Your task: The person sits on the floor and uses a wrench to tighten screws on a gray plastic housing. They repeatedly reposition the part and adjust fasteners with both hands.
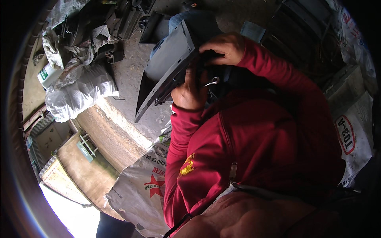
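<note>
A grey metal panel, box-shaped with holes along its rim, stands tilted in front of my body, across a leg in blue jeans. My left hand is at the panel's near side, its fingers bent up toward the shadowed inner face. From that hand juts the shiny ring end of a wrench; the rest of the tool is covered by the fingers. At the panel's upper right edge is my right hand, curled with its fingertips in dark shadow. What those fingertips pinch cannot be made out.
Dark metal parts are piled at the far left, near a white plastic bundle and a white container. A printed sack lies at my left, another sack at my right. Dark metal frames stand far right.
</note>
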A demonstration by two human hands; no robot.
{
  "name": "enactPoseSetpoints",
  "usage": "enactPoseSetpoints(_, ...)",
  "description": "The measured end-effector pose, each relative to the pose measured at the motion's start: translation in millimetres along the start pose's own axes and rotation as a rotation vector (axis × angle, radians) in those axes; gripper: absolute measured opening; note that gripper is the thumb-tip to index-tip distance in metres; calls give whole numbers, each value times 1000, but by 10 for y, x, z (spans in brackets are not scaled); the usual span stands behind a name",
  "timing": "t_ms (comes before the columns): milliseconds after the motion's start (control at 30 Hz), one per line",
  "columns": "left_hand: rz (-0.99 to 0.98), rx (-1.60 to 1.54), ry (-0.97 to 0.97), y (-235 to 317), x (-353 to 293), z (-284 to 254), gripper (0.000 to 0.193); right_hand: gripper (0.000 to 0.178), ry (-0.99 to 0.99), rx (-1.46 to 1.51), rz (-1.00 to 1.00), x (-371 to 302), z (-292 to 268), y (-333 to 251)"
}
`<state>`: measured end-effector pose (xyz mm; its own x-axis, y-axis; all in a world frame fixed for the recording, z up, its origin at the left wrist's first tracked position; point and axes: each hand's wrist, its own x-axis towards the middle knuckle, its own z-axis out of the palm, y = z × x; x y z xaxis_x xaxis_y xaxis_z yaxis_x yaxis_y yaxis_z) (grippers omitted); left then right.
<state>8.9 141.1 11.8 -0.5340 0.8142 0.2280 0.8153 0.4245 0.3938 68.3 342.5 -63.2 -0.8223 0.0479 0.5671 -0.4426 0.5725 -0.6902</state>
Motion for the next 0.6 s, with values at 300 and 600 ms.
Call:
enactPoseSetpoints(300,-23,65,-21,-80,-28,-30,49,41,4,11,8,3,-15,-24)
enactPoseSetpoints(600,-28,12,32,-63,-22,-75,57,39,57,-27,-62,20,-1,9)
